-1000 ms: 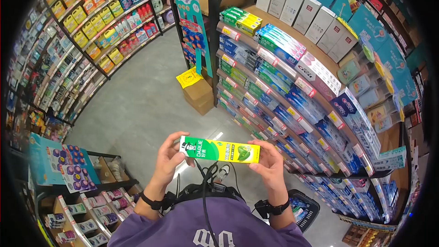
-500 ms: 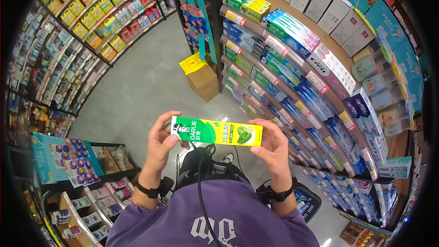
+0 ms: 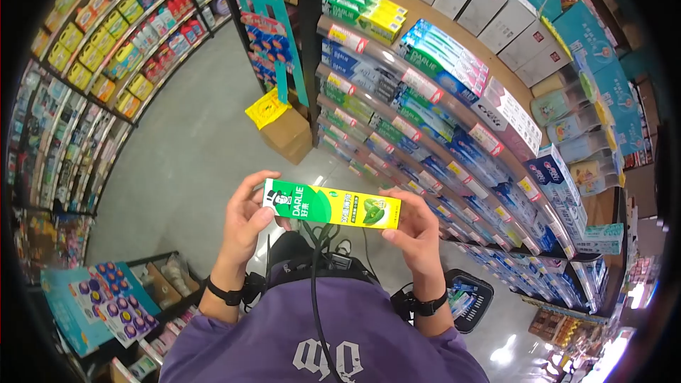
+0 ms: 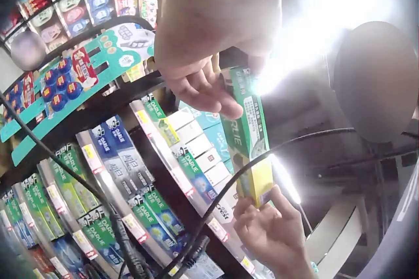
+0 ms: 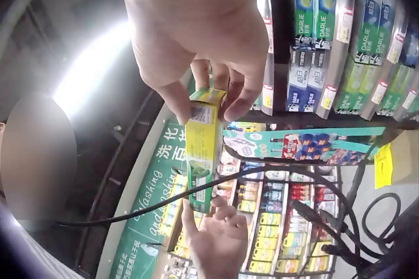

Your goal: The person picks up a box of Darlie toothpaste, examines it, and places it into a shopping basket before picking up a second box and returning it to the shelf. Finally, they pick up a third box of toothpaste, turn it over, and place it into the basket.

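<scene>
A green and yellow Darlie toothpaste box (image 3: 332, 203) is held level in front of the body, its printed front facing up. My left hand (image 3: 245, 216) grips the green end, thumb on the near side and fingers behind. At the yellow end my right hand (image 3: 415, 230) pinches the box between thumb and fingers. In the left wrist view the toothpaste box (image 4: 245, 132) shows its narrow side, with the other hand (image 4: 272, 230) at its far end. The right wrist view shows a barcode on the yellow end of the toothpaste box (image 5: 203, 138).
To the right stands a shelf rack (image 3: 418, 92) stacked with toothpaste boxes. A black basket (image 3: 472, 305) with packages sits on the floor by the right arm. A cardboard box (image 3: 287, 138) with a yellow bag (image 3: 267, 108) stands ahead. Black cables (image 3: 314, 298) hang down the purple shirt.
Both hands still hold the toothpaste box, which now slopes slightly down to the right. It rose in the head view between the first two frames. The surrounding shelves have shifted with the head.
</scene>
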The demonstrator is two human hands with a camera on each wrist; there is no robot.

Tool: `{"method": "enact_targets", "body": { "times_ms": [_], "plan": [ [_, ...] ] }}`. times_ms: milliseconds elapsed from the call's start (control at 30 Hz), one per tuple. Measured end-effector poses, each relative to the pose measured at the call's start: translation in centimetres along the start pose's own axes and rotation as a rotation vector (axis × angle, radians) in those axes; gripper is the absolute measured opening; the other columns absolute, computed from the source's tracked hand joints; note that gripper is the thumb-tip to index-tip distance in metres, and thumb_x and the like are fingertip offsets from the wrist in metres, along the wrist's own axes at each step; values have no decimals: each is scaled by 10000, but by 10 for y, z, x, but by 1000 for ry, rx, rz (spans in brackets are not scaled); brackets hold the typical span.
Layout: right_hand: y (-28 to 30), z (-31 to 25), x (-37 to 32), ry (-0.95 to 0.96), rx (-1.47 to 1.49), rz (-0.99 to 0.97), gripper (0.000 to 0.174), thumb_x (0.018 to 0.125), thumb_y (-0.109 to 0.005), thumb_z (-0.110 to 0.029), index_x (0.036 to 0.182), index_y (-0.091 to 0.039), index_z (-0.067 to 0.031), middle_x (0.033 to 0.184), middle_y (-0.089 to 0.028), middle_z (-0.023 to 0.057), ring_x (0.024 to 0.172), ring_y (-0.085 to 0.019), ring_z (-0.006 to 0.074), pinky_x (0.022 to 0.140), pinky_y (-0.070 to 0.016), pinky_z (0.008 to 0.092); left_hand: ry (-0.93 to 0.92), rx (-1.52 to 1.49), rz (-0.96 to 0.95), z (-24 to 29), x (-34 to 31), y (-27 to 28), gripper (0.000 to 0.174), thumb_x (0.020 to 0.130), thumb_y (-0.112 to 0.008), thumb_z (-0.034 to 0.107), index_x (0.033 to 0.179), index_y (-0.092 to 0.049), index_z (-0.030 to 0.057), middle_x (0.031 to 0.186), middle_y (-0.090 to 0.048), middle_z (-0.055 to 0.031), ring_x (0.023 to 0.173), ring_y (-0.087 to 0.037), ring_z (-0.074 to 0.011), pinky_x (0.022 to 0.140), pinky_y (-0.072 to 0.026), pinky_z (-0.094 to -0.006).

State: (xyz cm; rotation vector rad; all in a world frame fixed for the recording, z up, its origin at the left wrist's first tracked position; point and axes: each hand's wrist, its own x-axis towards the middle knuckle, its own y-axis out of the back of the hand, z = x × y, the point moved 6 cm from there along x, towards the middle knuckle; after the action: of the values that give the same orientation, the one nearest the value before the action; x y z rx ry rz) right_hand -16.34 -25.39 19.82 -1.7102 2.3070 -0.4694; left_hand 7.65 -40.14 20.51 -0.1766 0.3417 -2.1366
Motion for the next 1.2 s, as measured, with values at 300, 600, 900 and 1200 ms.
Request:
{"method": "enact_targets", "body": {
  "times_ms": [300,600,900,1200],
  "plan": [
    [-38,-8,37,107,-60,144,607,800,-754,112,1361,-547,3,1416,-531,156,1328,-532,286,1050,-515,415,30,-69,-169,17,72,36,687,876,-728,360,1383,-468,-26,1005,-688,-141,731,-691,-212,630,-576,-321],
    [-66,-6,44,161,-109,321,530,839,-735,70,1333,-544,35,1294,-596,146,1182,-620,232,975,-539,355,87,-159,-331,11,112,56,578,886,-740,380,1231,-494,-14,936,-693,-125,687,-677,-194,602,-563,-308],
    [-90,13,41,202,-168,436,274,914,-697,-28,1161,-631,72,1095,-602,79,1007,-648,149,850,-518,254,112,-30,-403,13,130,85,358,917,-718,351,833,-534,56,685,-640,-50,526,-596,-108,495,-454,-240],
    [-110,16,49,217,-189,445,264,919,-711,-87,1125,-650,67,1017,-611,62,931,-623,120,791,-489,236,132,-43,-392,22,128,102,342,926,-708,331,812,-533,59,668,-629,-44,510,-581,-105,475,-444,-241]
  ]
}}
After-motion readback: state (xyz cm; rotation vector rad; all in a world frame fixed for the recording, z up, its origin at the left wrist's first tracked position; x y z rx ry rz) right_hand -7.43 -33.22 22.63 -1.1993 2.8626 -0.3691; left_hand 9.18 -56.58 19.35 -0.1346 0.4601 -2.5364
